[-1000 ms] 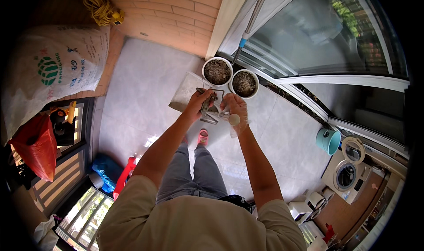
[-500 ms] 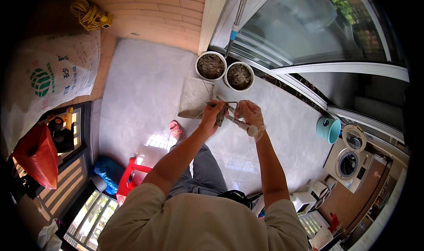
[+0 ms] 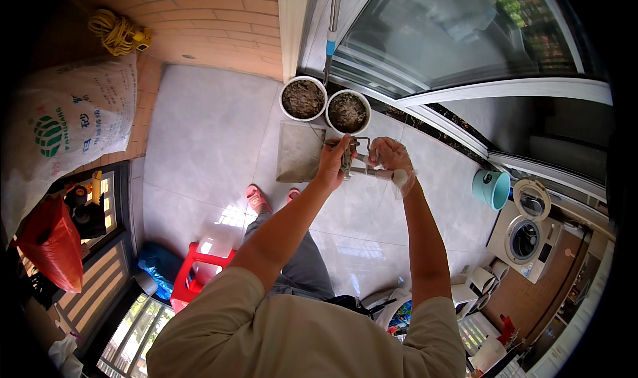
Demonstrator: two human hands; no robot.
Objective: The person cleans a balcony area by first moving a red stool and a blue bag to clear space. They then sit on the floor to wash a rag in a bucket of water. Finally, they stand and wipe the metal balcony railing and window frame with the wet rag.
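Both my hands are in front of me above the tiled floor, at a tool with a bent metal rod and a pale tube [image 3: 380, 173] ending in a round whitish knob. My left hand [image 3: 334, 164] is closed around its dark, dirt-stained metal part. My right hand [image 3: 392, 154], in a clear, loose plastic glove, has its fingers curled at the rod's right end, above the tube. Fingers hide much of the tool, so its exact kind is unclear. Beyond my left hand, a flat grey square piece [image 3: 299, 153] lies on the floor.
Two white pots of soil [image 3: 304, 99] [image 3: 348, 112] stand by the sliding door, near a pole [image 3: 330, 45]. At right are a teal bucket [image 3: 492, 189] and washing machine [image 3: 523, 240]; at left, a red stool [image 3: 197, 271], blue bag [image 3: 160, 263] and large white sack [image 3: 80, 115].
The tool's pale tube has swung from a slant to nearly level. My hands have shifted slightly right and forward relative to the floor. A second pink slipper has come into view.
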